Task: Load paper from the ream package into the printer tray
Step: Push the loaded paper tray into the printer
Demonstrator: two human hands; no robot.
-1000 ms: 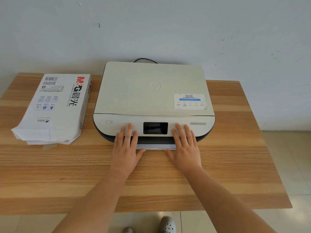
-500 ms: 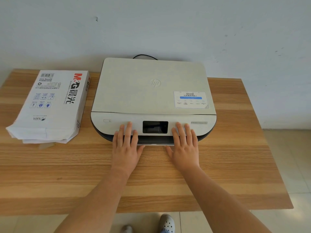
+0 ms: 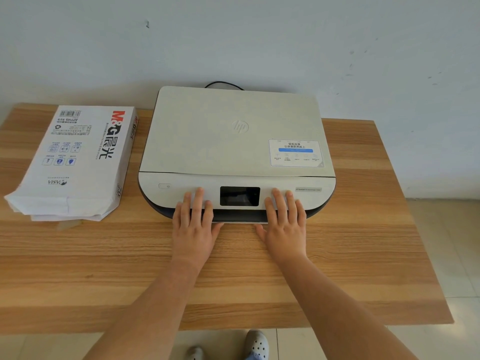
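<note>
A flat white printer [image 3: 233, 141] sits at the back middle of the wooden table [image 3: 104, 268], its lid down and a dark screen on its front panel. Only a thin edge of the paper tray [image 3: 240, 221] shows at the printer's front, almost flush with the body. My left hand [image 3: 194, 227] lies flat with its fingers on the front panel, left of the screen. My right hand [image 3: 284, 226] lies flat on the panel to the right of the screen. Neither hand holds anything. The white ream package [image 3: 75, 162] lies to the left of the printer, its near end torn open.
A black cable [image 3: 223, 83] runs out behind the printer toward the pale wall. The table's right edge borders a tiled floor [image 3: 446, 255]. Shoes [image 3: 255, 345] show below the table's front edge.
The paper tray has slid back into the printer; a strip of white that showed a second ago is now a thin line. Both hands moved slightly forward with it.
</note>
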